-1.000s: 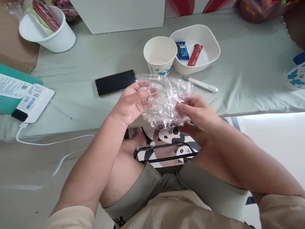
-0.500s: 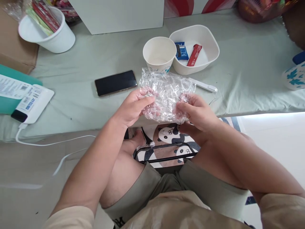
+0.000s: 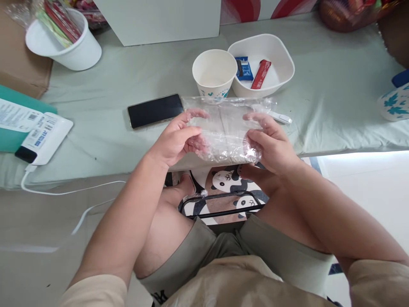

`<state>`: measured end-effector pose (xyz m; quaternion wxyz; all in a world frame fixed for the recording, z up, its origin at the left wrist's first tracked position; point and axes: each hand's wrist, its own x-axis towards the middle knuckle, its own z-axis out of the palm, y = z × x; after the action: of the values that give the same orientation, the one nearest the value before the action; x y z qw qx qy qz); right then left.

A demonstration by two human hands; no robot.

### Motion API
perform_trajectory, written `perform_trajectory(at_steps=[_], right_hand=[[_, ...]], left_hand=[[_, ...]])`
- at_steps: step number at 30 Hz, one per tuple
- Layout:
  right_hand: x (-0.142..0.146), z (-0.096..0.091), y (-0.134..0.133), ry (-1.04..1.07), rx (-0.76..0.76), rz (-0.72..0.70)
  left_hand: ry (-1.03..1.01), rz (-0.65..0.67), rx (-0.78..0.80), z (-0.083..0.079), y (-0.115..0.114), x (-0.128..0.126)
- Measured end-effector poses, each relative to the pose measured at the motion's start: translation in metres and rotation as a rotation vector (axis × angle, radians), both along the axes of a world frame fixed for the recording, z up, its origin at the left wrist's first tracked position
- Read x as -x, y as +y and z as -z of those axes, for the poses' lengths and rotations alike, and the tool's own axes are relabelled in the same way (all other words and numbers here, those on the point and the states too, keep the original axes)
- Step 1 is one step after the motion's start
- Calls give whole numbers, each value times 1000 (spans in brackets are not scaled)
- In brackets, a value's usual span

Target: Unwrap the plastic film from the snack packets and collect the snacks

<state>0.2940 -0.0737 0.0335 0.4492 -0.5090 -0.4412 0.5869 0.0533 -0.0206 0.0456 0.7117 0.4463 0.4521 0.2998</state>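
Note:
Both hands hold a sheet of clear plastic wrap, stretched flat between them just above the table's near edge. My left hand pinches its left side with curled fingers. On the sheet's right side my right hand grips with the fingers closed. Just beyond the wrap stands an empty paper cup, touching a white bowl that holds a blue packet and a red packet.
A black phone lies left of the wrap, a white pen right of it. A white tub of packets stands far left, with a power bank and cable. A panda-print bag sits between my knees.
The crumpled wrap has been pulled apart into a flatter, wider sheet. My right hand moved right and slightly up; my left hand stayed nearly in place.

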Motion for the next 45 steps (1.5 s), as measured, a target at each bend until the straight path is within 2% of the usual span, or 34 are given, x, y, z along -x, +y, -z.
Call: perform_trajectory(at_steps=[4, 7, 9, 12, 14, 16, 19, 21, 23, 25, 26, 27, 30, 32, 33, 36, 38, 41, 45], right_hand=[[2, -7, 3, 122, -30, 72], [0, -8, 3, 139, -45, 48], [-3, -5, 3, 17, -47, 22], [-8, 1, 2, -293, -51, -55], [-12, 4, 2, -367, -81, -87], [-16, 4, 3, -313, -149, -40], [-21, 0, 6, -195, -229, 69], [-20, -2, 6, -121, -175, -12], [-15, -4, 4, -102, -22, -247], [-7, -5, 1, -157, 129, -458], [-3, -5, -1, -198, 171, -504], [0, -6, -3, -239, 187, -505], [4, -6, -4, -346, 170, -395], [2, -6, -3, -395, 133, -353], [2, -6, -2, -392, 102, -351], [1, -5, -2, -297, -41, -359], [2, -4, -3, -224, -105, -355], [3, -2, -4, -198, -94, -317], [2, 5, -3, -296, -168, -46]], left_hand=[[-76, -38, -14, -2, 3, 1], [-115, 19, 8, -3, 4, 3], [-79, 14, -20, -3, 3, 2], [15, -69, -149, 1, 2, -2], [47, -98, -225, 4, 2, -4], [61, -90, -276, 5, 1, -5], [78, 47, -293, 4, -1, -5], [59, 147, -288, 4, -2, -7], [38, 176, -302, 7, -1, -8], [71, 113, -354, 12, 1, -10], [121, 43, -397, 15, 3, -10], [194, -53, -455, 16, 3, -10], [422, -343, -689, 15, -3, -11], [470, -340, -818, 9, -12, -14], [455, -251, -846, 7, -17, -17], [405, 55, -792, 4, -26, -25], [390, 157, -676, 8, -26, -29], [332, 124, -506, 14, -19, -30], [231, 45, -373, 17, -14, -27]])
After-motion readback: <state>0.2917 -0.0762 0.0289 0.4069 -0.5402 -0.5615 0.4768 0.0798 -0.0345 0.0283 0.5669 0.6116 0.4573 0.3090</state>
